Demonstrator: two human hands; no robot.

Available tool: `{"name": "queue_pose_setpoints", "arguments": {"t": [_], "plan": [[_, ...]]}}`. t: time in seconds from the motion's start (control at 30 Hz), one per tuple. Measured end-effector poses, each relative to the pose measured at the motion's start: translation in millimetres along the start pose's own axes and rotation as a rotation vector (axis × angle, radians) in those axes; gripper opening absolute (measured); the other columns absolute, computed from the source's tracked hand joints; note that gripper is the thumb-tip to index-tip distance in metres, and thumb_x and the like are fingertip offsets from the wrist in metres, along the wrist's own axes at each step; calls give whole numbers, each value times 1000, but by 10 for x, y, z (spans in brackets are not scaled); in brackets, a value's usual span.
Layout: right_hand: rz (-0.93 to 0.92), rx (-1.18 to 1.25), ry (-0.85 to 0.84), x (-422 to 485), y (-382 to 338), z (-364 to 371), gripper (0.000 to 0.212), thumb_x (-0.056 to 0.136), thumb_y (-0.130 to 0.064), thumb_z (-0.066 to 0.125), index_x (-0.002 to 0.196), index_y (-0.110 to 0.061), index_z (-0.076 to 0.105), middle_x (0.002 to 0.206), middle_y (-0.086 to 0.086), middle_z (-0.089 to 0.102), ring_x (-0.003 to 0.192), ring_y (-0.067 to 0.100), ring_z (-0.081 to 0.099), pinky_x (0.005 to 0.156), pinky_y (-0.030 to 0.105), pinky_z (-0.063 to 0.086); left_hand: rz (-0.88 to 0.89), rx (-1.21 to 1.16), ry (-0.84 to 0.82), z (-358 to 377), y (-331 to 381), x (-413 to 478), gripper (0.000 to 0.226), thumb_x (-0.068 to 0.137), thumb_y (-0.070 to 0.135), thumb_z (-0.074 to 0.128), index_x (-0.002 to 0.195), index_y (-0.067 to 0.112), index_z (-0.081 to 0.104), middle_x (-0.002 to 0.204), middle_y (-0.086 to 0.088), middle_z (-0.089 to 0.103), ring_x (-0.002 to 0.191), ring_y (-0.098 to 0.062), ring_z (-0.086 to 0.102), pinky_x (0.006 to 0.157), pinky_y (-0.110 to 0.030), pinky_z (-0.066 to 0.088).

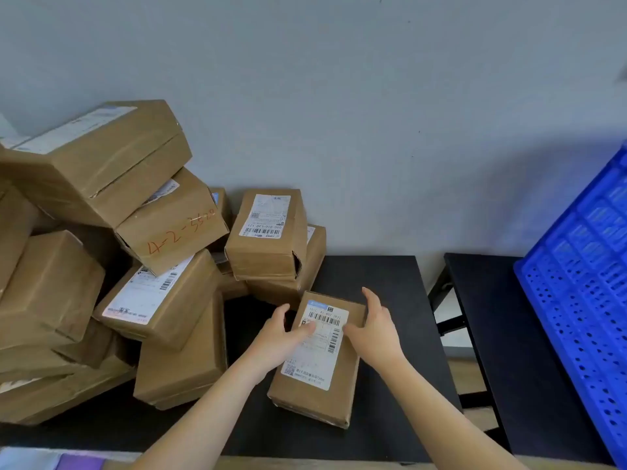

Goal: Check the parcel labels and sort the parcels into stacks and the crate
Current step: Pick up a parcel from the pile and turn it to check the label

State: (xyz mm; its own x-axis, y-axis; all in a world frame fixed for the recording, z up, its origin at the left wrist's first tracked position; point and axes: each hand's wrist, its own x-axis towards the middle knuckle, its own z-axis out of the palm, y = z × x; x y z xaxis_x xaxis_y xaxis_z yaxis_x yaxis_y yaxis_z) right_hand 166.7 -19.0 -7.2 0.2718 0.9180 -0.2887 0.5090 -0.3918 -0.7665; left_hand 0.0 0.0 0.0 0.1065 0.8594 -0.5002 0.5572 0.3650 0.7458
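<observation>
Resting flat on the black table [373, 283], a brown cardboard parcel [317, 398] lies with its white label [317, 347] facing up, barcodes printed near the far end and a small square code at the near left corner. The left hand [276, 337] lies against the parcel's left side, thumb reaching onto the label and the other fingers [283, 308] curled toward the far left edge. The right hand [373, 329] sits at the far right corner, its fingers [369, 295] bent over the top edge and the palm partly on the label. Both hands are in contact with the parcel, loosely cupped round it; whether they grip it firmly I cannot tell.

To the left, a loose heap of brown parcels covers that end of the table, several tilted against one another. One of them [173, 228] bears orange handwritten numbers on its side. Below it a tilted parcel [159, 300] shows a long white label. Just behind the held parcel, a small stack stands against the grey wall [373, 113]: its top parcel [266, 232] has a label facing up, and it rests on another box [288, 283] whose near corner lies close to the left hand's fingers.

On the right, a blue plastic crate [583, 300] with a perforated side stands tilted on a second black table [502, 334], set apart from the first by a narrow gap.
</observation>
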Motion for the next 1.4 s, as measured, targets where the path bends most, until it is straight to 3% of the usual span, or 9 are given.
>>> {"name": "queue_pose_setpoints", "arguments": {"t": [0.13,0.3,0.57,0.77,0.87,1.0,1.17,1.33,1.4], "plan": [[152,165,-111,-58,82,6,81,90,-28,62,151,-27,8,145,4,41,122,24,52,98,41,49,-84,-55,-63,22,-82,19,81,88,48,59,151,23,14,147,-3,40,127,-21,49,98,-35,42],[260,270,-175,-53,91,11,73,93,-32,57,150,-21,13,144,4,43,125,25,50,103,44,44,-168,-144,-100,46,-185,79,80,86,53,59,148,19,22,136,-3,52,121,-20,53,98,-37,42],[180,271,-164,-14,88,-29,76,86,-33,68,147,-25,23,139,1,48,120,21,53,98,40,48,-109,-243,-127,193,-61,41,53,87,48,60,132,25,45,105,11,62,85,-1,60,61,-15,46],[61,386,-147,15,107,-151,81,78,-28,77,142,-33,29,125,-6,53,105,11,56,83,30,49,-46,-361,-30,242,-21,13,50,86,42,63,130,31,42,104,13,59,86,-2,58,67,-17,47],[-18,446,-162,39,101,-199,79,80,-22,75,141,-37,29,117,-7,60,100,13,63,79,31,56,-35,-427,-28,295,28,22,53,84,45,64,132,34,42,113,11,61,102,-9,59,84,-33,49],[-25,506,-257,70,138,-281,85,81,-17,73,143,-44,20,115,-5,64,97,15,67,81,36,58,13,-431,6,291,93,2,42,88,38,63,123,38,41,103,16,60,95,-6,59,75,-26,51],[54,612,-276,123,254,-335,86,81,-15,74,144,-42,22,113,0,66,92,19,70,75,37,59,55,-372,-24,284,130,3,60,85,40,66,136,34,36,117,8,59,113,-13,55,97,-41,48],[23,695,-287,185,309,-361,80,72,-12,79,136,-36,38,112,3,68,97,24,69,84,47,56,144,-352,-37,294,159,-24,65,83,37,67,137,36,32,119,14,54,111,-8,55,79,-20,51],[-1,707,-302,192,298,-360,82,62,-20,81,132,-36,42,112,3,68,99,24,68,84,45,56,131,-394,-63,285,181,-21,65,83,34,68,133,42,27,121,12,54,109,-9,58,78,-21,52]]}}
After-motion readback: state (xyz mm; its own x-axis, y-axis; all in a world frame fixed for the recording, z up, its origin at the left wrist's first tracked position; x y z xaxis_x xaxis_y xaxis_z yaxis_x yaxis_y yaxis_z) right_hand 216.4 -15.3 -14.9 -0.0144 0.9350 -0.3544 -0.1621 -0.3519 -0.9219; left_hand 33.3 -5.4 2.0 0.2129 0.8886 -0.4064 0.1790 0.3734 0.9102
